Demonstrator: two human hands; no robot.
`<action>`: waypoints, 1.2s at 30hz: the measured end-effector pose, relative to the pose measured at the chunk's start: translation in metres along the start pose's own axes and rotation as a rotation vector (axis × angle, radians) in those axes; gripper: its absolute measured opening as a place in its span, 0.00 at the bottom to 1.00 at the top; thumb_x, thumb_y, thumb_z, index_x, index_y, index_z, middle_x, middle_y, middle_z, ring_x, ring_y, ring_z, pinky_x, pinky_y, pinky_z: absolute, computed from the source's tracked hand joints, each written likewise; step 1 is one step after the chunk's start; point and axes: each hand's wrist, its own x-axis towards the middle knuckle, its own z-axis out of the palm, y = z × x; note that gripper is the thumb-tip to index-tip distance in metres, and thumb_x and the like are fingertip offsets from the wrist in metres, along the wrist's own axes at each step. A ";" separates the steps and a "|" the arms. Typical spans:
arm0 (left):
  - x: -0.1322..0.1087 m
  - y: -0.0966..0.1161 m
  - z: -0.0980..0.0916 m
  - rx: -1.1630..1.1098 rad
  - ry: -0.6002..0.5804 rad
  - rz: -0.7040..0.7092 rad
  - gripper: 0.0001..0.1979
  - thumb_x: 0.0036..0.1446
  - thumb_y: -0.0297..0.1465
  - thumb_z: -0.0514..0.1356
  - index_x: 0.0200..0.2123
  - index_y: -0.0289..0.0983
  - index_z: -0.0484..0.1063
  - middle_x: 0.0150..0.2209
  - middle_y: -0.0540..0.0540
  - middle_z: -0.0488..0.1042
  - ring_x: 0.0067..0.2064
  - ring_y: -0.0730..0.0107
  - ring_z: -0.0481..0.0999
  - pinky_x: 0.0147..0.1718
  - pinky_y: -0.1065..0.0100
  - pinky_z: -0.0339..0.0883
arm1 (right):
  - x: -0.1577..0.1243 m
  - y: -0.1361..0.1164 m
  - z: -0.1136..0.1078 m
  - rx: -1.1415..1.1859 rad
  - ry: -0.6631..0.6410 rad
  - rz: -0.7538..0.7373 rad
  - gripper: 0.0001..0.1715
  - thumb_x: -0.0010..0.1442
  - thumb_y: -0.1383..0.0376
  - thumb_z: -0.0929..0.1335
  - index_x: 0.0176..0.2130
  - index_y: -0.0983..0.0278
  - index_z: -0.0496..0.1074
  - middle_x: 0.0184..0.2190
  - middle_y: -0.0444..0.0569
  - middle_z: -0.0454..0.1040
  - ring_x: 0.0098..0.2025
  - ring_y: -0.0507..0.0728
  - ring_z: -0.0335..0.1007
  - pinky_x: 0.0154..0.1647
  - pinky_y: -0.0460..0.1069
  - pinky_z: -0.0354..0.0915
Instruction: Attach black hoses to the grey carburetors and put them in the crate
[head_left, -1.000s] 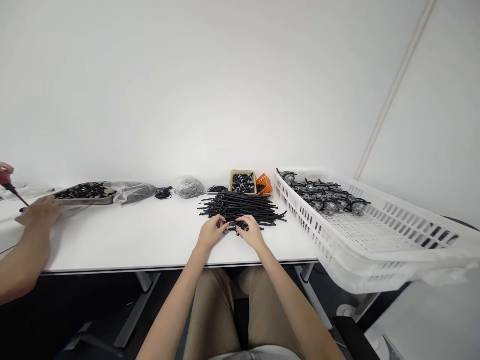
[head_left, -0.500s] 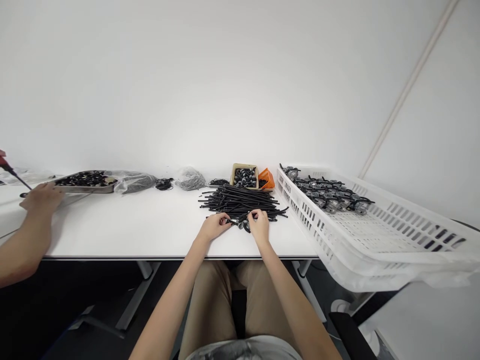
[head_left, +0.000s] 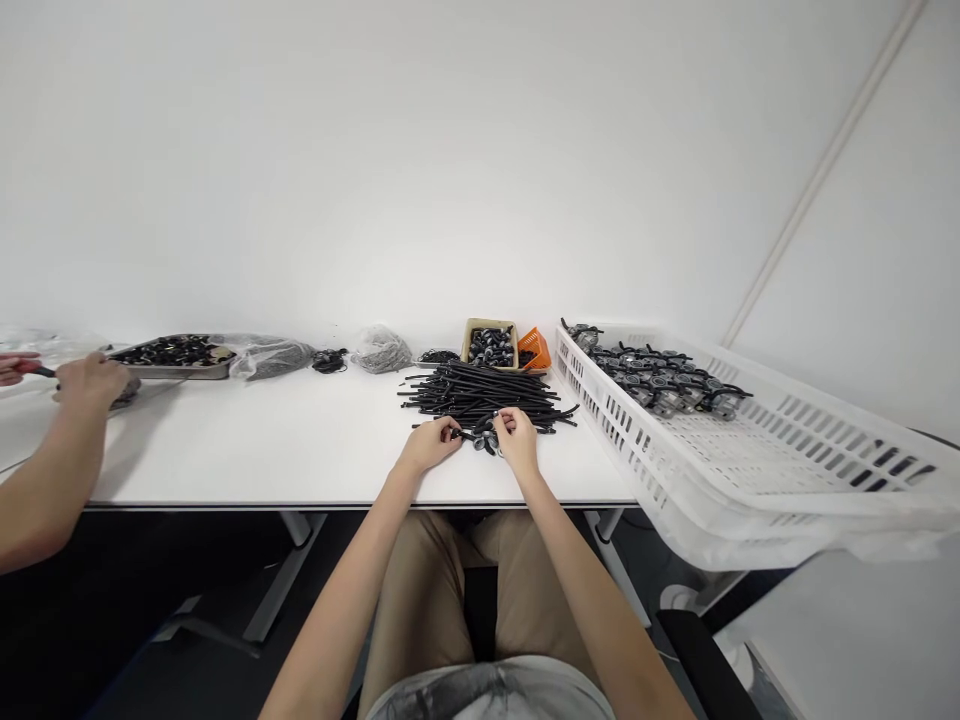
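Both my hands rest on the white table (head_left: 300, 450) at the near edge of a pile of black tubes (head_left: 487, 395). My left hand (head_left: 429, 446) pinches the end of a short black tube. My right hand (head_left: 517, 440) pinches a small grey and black fitting (head_left: 487, 441) that lies between the two hands. The tube end and the fitting meet between my fingertips.
A tan box of fittings (head_left: 489, 347) and an orange bin (head_left: 534, 350) stand behind the pile. A white slotted crate (head_left: 750, 470) with assembled parts sits at the right. At the far left a co-worker's hand (head_left: 90, 382) works near a metal tray (head_left: 176, 355) and plastic bags.
My hands have drawn a little closer together on the fitting and tube. The co-worker's hands have come together at the far left. The view has tilted slightly.
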 end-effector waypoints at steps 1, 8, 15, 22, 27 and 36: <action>0.000 0.000 0.000 -0.004 0.004 -0.005 0.12 0.52 0.37 0.59 0.39 0.39 0.74 0.24 0.52 0.72 0.27 0.69 0.70 0.27 0.70 0.56 | 0.000 0.000 0.000 0.009 0.003 0.002 0.09 0.57 0.61 0.64 0.34 0.62 0.71 0.33 0.49 0.72 0.34 0.56 0.70 0.39 0.51 0.68; 0.000 -0.002 0.000 -0.028 0.018 -0.012 0.09 0.50 0.35 0.59 0.36 0.40 0.68 0.23 0.54 0.70 0.26 0.70 0.69 0.27 0.70 0.56 | 0.001 0.002 0.001 0.029 -0.006 0.040 0.09 0.55 0.64 0.64 0.36 0.62 0.71 0.36 0.50 0.73 0.35 0.56 0.70 0.41 0.52 0.69; -0.001 -0.003 0.001 -0.073 0.062 0.014 0.09 0.51 0.32 0.58 0.38 0.40 0.66 0.23 0.55 0.69 0.27 0.70 0.71 0.29 0.70 0.59 | 0.000 0.005 0.002 -0.038 0.014 -0.033 0.12 0.53 0.68 0.63 0.38 0.63 0.71 0.38 0.51 0.71 0.40 0.57 0.70 0.43 0.52 0.69; -0.003 -0.001 0.002 -0.137 0.184 0.058 0.05 0.54 0.34 0.58 0.35 0.40 0.67 0.29 0.52 0.74 0.29 0.71 0.72 0.31 0.70 0.63 | -0.006 -0.005 0.001 -0.204 -0.011 -0.240 0.10 0.56 0.69 0.64 0.38 0.63 0.74 0.40 0.53 0.73 0.46 0.61 0.66 0.52 0.56 0.63; -0.005 0.008 0.003 -0.160 0.227 0.165 0.09 0.58 0.37 0.58 0.39 0.40 0.70 0.33 0.49 0.77 0.33 0.69 0.75 0.33 0.69 0.65 | -0.016 -0.020 0.002 -0.359 -0.165 -0.492 0.12 0.59 0.64 0.69 0.44 0.59 0.76 0.46 0.50 0.74 0.54 0.62 0.62 0.64 0.62 0.46; -0.013 0.020 0.002 -0.292 0.205 0.161 0.15 0.60 0.39 0.57 0.48 0.39 0.65 0.43 0.44 0.79 0.42 0.64 0.78 0.35 0.67 0.69 | -0.013 -0.011 0.003 -0.315 -0.253 -0.440 0.13 0.63 0.67 0.66 0.47 0.60 0.75 0.43 0.49 0.76 0.48 0.59 0.67 0.54 0.56 0.55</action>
